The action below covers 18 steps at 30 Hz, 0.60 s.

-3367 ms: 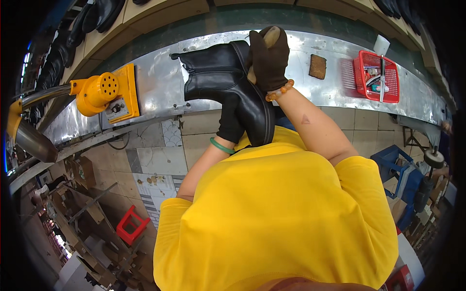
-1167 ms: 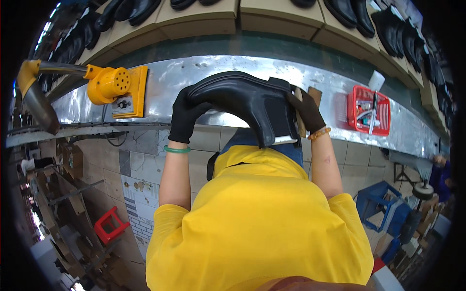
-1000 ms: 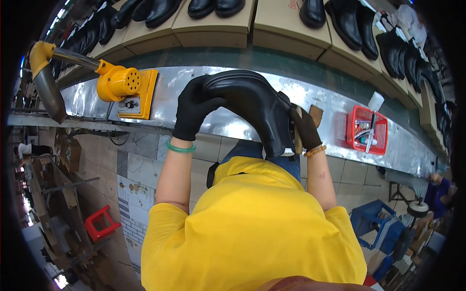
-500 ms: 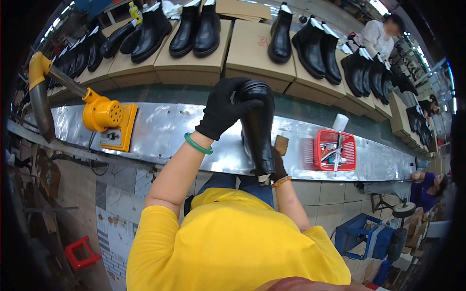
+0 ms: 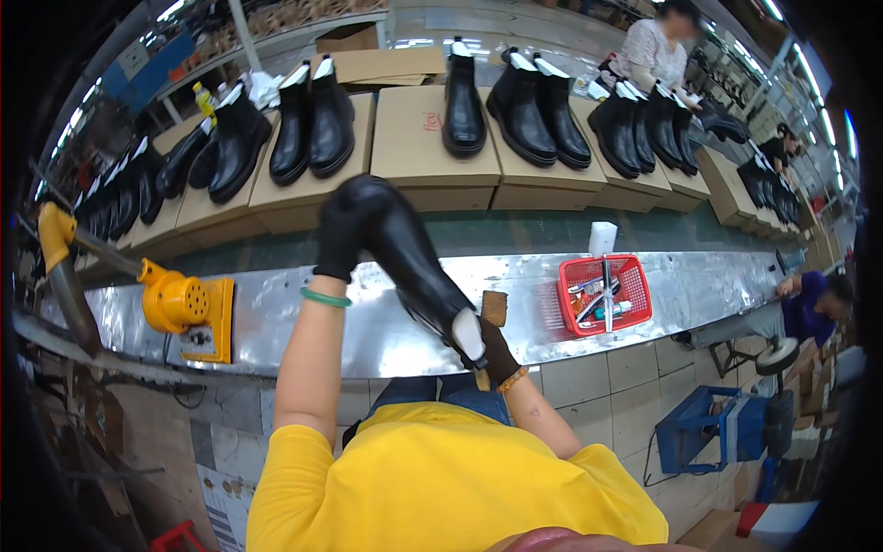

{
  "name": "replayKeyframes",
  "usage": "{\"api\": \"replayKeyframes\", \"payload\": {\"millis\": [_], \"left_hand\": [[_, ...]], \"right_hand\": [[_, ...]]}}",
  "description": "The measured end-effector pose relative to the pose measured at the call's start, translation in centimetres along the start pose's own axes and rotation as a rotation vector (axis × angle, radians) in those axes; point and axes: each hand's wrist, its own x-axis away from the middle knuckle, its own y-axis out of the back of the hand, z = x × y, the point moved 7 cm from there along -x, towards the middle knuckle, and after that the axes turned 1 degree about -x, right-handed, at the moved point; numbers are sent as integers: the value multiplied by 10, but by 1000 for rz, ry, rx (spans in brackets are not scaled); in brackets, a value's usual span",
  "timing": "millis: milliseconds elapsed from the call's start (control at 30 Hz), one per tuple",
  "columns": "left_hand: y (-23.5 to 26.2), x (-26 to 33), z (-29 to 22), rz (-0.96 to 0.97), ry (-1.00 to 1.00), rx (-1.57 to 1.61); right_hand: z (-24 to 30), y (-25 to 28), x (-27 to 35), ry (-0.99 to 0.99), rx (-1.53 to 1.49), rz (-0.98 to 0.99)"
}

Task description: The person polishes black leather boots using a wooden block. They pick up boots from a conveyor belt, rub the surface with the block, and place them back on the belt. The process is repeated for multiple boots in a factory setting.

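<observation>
A black leather ankle boot (image 5: 405, 244) is held slantwise above the metal bench, toe up to the left and white-lined opening down toward me. My left hand (image 5: 342, 235), in a black glove, wraps round the toe end. At the boot's opening is my right hand (image 5: 499, 357), in a dark glove, closed at the shaft with its fingers mostly hidden. A narrow tan piece (image 5: 483, 378) sticks out below the opening; what it is I cannot make out. Beside the boot, a small brown block (image 5: 494, 308) lies on the bench.
A red basket (image 5: 568, 296) of small tools and a white container (image 5: 602, 239) stand to the right. A yellow machine (image 5: 179, 299) is at the left. Beyond the bench, black boots (image 5: 464, 110) line cardboard boxes (image 5: 395, 138). Another person (image 5: 648, 55) works far right.
The boot's toe has swung left together with my left hand, so the boot tilts more. My right hand stays near the opening. The whole view has shifted, showing more of the far side.
</observation>
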Motion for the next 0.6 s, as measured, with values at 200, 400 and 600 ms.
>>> {"api": "replayKeyframes", "payload": {"millis": [200,400,600], "left_hand": [[52,-78,-40,-331,-269,671],[-44,-113,-6,-335,-197,925],[-100,-154,104,-400,39,658]], "right_hand": [[13,59,33,-79,-245,-257],[9,88,34,-103,-329,-368],[5,91,33,-109,-465,-355]]}}
